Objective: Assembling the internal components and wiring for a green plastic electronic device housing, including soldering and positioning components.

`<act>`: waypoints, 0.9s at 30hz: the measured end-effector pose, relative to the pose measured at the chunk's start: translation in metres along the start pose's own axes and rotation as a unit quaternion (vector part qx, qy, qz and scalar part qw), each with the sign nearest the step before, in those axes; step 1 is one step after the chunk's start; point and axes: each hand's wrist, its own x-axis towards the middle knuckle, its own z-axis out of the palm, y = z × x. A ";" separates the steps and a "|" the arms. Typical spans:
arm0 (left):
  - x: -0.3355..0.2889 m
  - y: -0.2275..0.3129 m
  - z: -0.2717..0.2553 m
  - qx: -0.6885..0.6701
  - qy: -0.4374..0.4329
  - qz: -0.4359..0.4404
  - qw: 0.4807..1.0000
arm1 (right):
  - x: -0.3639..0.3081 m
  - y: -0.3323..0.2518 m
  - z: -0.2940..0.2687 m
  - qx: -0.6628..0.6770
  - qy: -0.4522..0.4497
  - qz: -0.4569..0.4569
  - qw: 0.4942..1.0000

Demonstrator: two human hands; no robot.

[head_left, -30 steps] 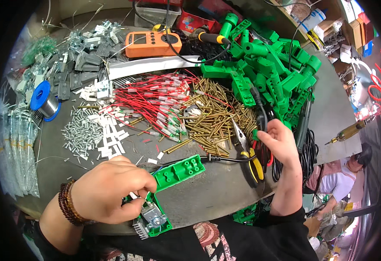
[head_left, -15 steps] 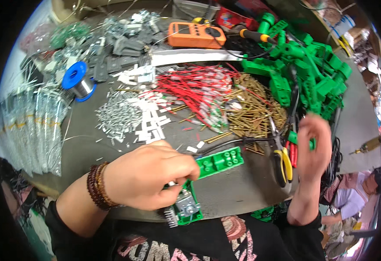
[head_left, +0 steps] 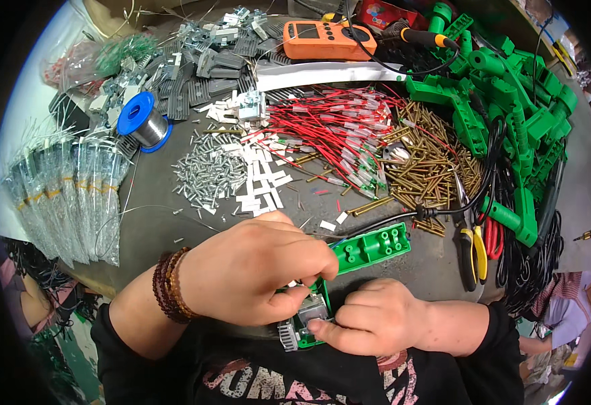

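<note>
A green plastic housing [head_left: 326, 297] lies open at the table's near edge, its long handle part [head_left: 376, 246] pointing to the far right. Inside sits a silvery metal component [head_left: 314, 307], with a grey ribbed metal piece [head_left: 287, 335] at its left end. My left hand [head_left: 262, 270] is over the housing, thumb and forefinger pinched together; what they hold is mostly hidden, only a pale bit showing. From the right, my right hand [head_left: 376, 317] grips the housing with curled fingers, the thumb laid on the metal component. A black cable [head_left: 390, 219] runs to the handle part.
Beyond lie screws [head_left: 208, 169], red wires [head_left: 336, 135], brass rods [head_left: 430, 162] and white pieces [head_left: 265, 179]. Solder spool [head_left: 150, 128] and clear bags [head_left: 73, 202] are left; pliers [head_left: 472, 256], green housings [head_left: 511, 101] and black cables [head_left: 538, 256] right. An orange multimeter [head_left: 326, 40] stands behind.
My right hand has come down leftward from beside the pliers to the housing, its thumb now on the metal component. My left hand keeps its pinch there. The whole view has shifted slightly.
</note>
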 end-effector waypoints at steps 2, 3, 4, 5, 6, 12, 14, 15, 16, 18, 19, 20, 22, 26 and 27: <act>0.001 0.000 0.000 0.002 -0.005 -0.001 1.000 | 0.000 -0.001 0.001 -0.003 0.001 0.003 1.000; 0.000 0.000 0.000 0.000 0.000 -0.002 1.000 | -0.001 -0.001 0.001 -0.003 0.001 0.002 1.000; 0.000 0.000 0.001 -0.001 0.006 -0.002 1.000 | -0.001 0.000 0.001 -0.004 0.001 0.001 1.000; 0.000 0.000 0.001 -0.002 0.004 -0.003 1.000 | -0.001 0.000 0.001 -0.003 0.003 0.003 1.000; 0.000 0.000 0.001 0.006 0.011 -0.003 1.000 | -0.001 0.000 0.001 -0.002 0.004 0.001 1.000; 0.000 0.010 0.001 0.023 0.024 -0.060 0.998 | -0.002 0.001 0.005 0.012 0.028 0.001 1.000; -0.001 0.012 0.002 0.028 0.022 -0.069 0.997 | -0.002 0.003 0.007 0.030 0.046 -0.003 0.998; -0.001 0.013 0.002 0.025 0.018 -0.077 0.997 | -0.002 0.004 0.008 0.039 0.043 -0.008 0.998; -0.002 0.014 0.003 0.022 0.014 -0.086 0.996 | -0.002 0.005 0.007 0.047 0.040 -0.015 0.998; -0.002 0.016 0.004 0.023 0.004 -0.094 0.995 | -0.002 0.006 0.008 0.052 0.038 -0.018 0.998; -0.002 0.017 0.003 0.025 -0.007 -0.104 0.994 | -0.002 0.006 0.007 0.058 0.038 -0.021 0.997; -0.001 0.019 0.002 0.028 -0.006 -0.104 0.994 | -0.002 0.006 0.005 0.057 0.038 -0.024 0.997; 0.002 0.023 0.002 -0.001 0.003 -0.116 0.993 | -0.004 0.005 0.002 0.036 0.002 -0.019 0.999; 0.007 0.030 0.005 0.002 -0.002 -0.161 0.987 | -0.003 0.005 0.005 0.038 0.018 -0.027 0.999; 0.007 0.031 0.007 -0.003 0.000 -0.163 0.987 | -0.003 0.005 0.004 0.032 0.017 -0.029 0.999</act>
